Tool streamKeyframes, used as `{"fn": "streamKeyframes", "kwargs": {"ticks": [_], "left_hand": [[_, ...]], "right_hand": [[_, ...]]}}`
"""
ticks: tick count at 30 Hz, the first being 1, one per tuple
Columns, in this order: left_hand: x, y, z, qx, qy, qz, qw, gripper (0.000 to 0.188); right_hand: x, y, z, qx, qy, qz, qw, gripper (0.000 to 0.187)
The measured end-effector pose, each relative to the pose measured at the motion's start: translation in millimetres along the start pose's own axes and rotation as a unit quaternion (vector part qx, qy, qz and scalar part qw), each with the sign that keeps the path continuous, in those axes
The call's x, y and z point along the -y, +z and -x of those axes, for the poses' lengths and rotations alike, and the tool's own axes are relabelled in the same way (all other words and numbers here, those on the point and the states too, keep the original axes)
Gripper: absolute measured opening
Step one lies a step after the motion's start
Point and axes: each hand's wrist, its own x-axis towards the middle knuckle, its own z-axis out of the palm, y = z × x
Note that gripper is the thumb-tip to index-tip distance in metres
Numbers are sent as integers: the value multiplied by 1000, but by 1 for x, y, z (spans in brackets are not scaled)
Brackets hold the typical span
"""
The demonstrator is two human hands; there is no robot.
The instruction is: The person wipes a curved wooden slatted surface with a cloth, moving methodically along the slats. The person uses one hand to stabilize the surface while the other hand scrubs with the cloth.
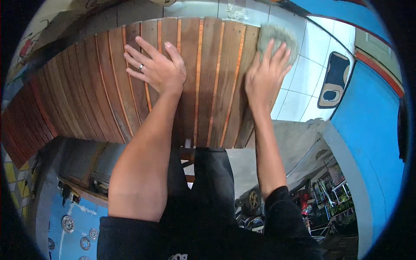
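Note:
My left hand [156, 67], with a ring on one finger, lies flat with its fingers spread on a long surface of brown wooden slats [212, 82]. Orange light shows in the narrow gaps between the slats. At the right end of this surface, my right hand [268, 71] presses its fingers on a fuzzy grey-green pad [279, 41], blurred by motion. The pad reaches over the slats' right edge, above the white tiles. Whether it is a cloth or a scouring pad I cannot tell.
White floor tiles [299, 82] lie beyond the right edge, with a black and beige mat [334, 80] by the blue wall [368, 125]. Behind me at lower right are motorcycle parts and a wheel [255, 198]. Metal discs [68, 224] hang on the blue wall at lower left.

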Motion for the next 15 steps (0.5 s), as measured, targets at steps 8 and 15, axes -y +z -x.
{"fn": "streamKeyframes", "kwargs": {"ticks": [8, 15], "left_hand": [[2, 0, 1, 2, -4, 7, 1000, 74], [6, -1, -2, -19, 6, -8, 1000, 72]], "right_hand": [[48, -25, 55, 203, -182, -135, 952, 57], [-23, -22, 38, 41, 40, -44, 997, 51]]}}
